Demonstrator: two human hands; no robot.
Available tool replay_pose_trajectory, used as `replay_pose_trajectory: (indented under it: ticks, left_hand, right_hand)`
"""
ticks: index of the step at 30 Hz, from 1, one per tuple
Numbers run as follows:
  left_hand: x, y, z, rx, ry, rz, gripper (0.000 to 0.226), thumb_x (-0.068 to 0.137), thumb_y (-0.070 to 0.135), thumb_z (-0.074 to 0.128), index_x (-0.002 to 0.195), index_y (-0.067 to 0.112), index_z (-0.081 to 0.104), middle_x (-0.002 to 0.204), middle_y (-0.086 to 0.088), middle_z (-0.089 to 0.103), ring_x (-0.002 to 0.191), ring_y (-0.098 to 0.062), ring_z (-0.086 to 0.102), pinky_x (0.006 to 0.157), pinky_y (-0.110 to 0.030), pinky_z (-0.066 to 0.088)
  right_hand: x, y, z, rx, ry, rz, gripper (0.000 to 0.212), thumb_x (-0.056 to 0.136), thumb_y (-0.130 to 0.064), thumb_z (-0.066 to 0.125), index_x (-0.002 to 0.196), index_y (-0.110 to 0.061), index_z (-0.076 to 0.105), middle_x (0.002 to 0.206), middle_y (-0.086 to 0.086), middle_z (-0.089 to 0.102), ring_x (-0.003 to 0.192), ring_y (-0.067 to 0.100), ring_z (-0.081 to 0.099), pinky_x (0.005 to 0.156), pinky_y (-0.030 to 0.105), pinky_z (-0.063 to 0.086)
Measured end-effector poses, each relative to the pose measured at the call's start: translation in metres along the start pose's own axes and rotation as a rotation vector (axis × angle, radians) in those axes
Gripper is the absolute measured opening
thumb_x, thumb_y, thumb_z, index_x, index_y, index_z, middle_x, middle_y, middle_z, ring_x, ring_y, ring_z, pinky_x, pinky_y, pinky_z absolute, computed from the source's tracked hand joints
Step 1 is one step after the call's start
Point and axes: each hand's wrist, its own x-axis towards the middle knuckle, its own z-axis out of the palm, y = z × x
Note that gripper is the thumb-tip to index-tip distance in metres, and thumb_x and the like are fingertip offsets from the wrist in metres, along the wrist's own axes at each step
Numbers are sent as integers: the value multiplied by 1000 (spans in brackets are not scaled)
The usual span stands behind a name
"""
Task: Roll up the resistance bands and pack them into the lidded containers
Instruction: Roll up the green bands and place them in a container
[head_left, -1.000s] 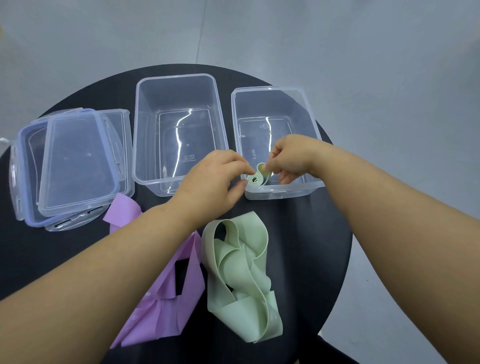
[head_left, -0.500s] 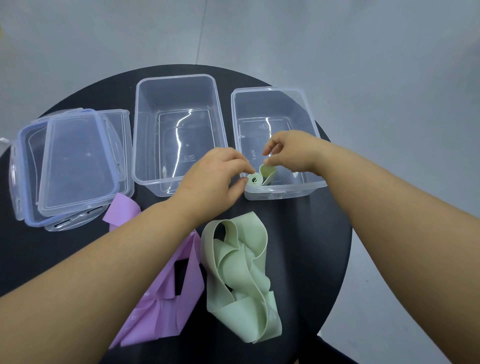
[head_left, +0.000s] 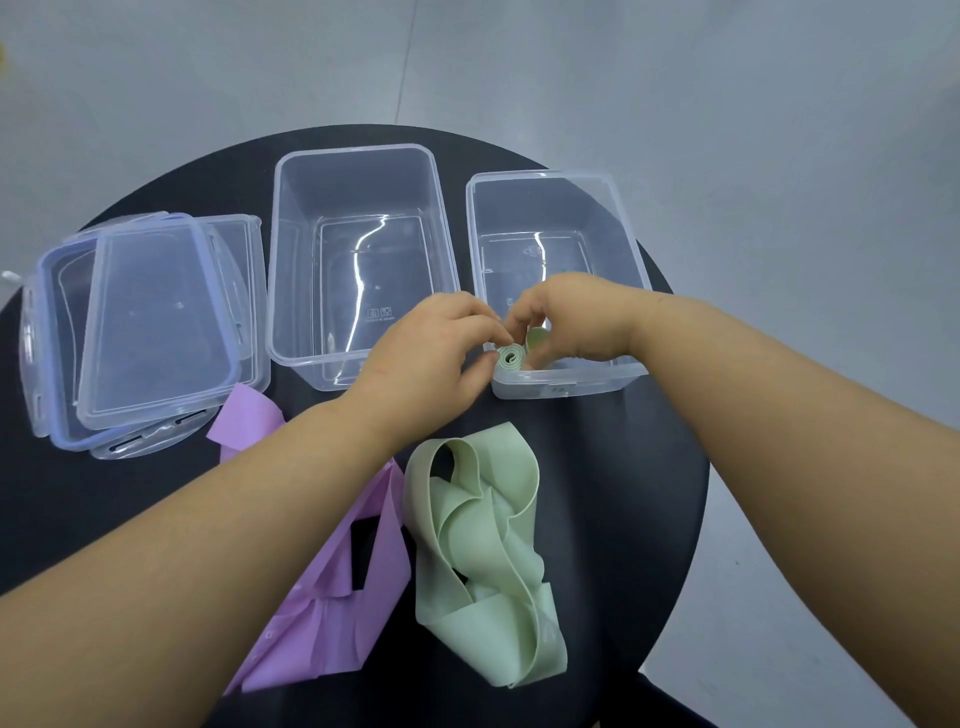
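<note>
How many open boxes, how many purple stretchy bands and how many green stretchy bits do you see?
Open boxes: 2, the larger box and the smaller box.
Purple bands: 1, the purple band.
Green bits: 2, the small roll pinched by the left hand and the right hand, and the loose heap; whether they join is hidden.
Total: 5.

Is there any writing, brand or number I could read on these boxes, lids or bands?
Nothing reads clearly.
Larger clear container: two small moulded symbols with tiny print on its floor, too small to read.
Smaller clear container: a faint moulded mark on its floor, blurred.
</note>
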Motion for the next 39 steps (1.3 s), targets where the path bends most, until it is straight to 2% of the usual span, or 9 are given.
replay_pose_trajectory:
  ticks: [2, 6, 12, 17, 23, 26, 30, 34, 39]
  left_hand:
    - [1, 0, 0, -8, 6, -5, 22, 80, 20, 57, 93, 12, 73, 99, -6, 67, 93, -29, 61, 77, -28, 40]
    - [2, -2, 0, -17, -39, 5, 20, 75, 26, 72, 90, 12, 74, 100, -8, 66, 93, -29, 61, 77, -28, 39]
    - [3, -2, 1, -20, -51, -31, 17, 69, 22, 81, 82, 12, 76, 102, -9, 65, 96, -29, 60, 75, -29, 38]
    - [2, -3, 2, -31, -37, -43, 18, 70, 25, 81, 83, 14, 75, 104, -6, 65, 99, -26, 59, 77, -29, 40]
    - [2, -2, 2, -24, -33, -40, 21, 71, 26, 80, 88, 14, 75, 106, -5, 64, 102, -25, 58, 78, -29, 40]
    - [2, -2, -2, -27, -36, -28, 25, 72, 26, 79, 93, 14, 74, 107, -5, 64, 102, -24, 58, 80, -26, 37]
    - [4, 0, -6, -31, -55, -33, 24, 74, 28, 78, 94, 16, 74, 108, -2, 64, 104, -21, 57, 81, -24, 36]
    - [2, 0, -7, -15, -71, -24, 21, 75, 25, 77, 93, 15, 74, 109, -3, 64, 105, -23, 57, 83, -25, 37]
    - [0, 2, -8, 1, -70, -15, 18, 76, 22, 76, 92, 14, 75, 108, -6, 65, 104, -26, 58, 82, -27, 38]
  right_hand:
    - [1, 0, 0, -17, 1, -9, 23, 82, -20, 71, 105, -20, 67, 83, -13, 54, 87, 13, 52, 71, 22, 36]
    - [-1, -1, 0, 10, 5, -23, 20, 82, -22, 72, 101, -21, 66, 73, -20, 50, 69, 3, 50, 60, 12, 36]
    - [-1, 2, 4, 112, 8, 6, 23, 80, -23, 74, 102, -23, 69, 83, -13, 60, 85, 14, 59, 66, 13, 43]
    - [-5, 5, 2, 232, -21, 43, 13, 81, -28, 73, 93, -29, 69, 81, -10, 62, 93, 21, 63, 70, 16, 45]
    - [-3, 2, 2, 191, -21, 49, 17, 81, -27, 73, 97, -26, 67, 87, -11, 62, 87, 13, 59, 65, 13, 42]
    - [-2, 2, 2, 196, -7, 37, 16, 80, -26, 74, 93, -29, 64, 99, -4, 65, 88, 11, 58, 71, 15, 44]
    - [-2, 4, 2, 210, 14, 47, 11, 83, -26, 71, 93, -27, 66, 99, -5, 66, 91, 11, 59, 83, 24, 46]
    - [-3, 4, 2, 201, 36, 54, 8, 86, -25, 67, 94, -26, 66, 84, -14, 60, 79, 3, 54, 70, 16, 41]
    - [-5, 5, 1, 201, 62, 65, 12, 87, -26, 66, 99, -24, 67, 82, -15, 57, 73, -1, 52, 64, 10, 38]
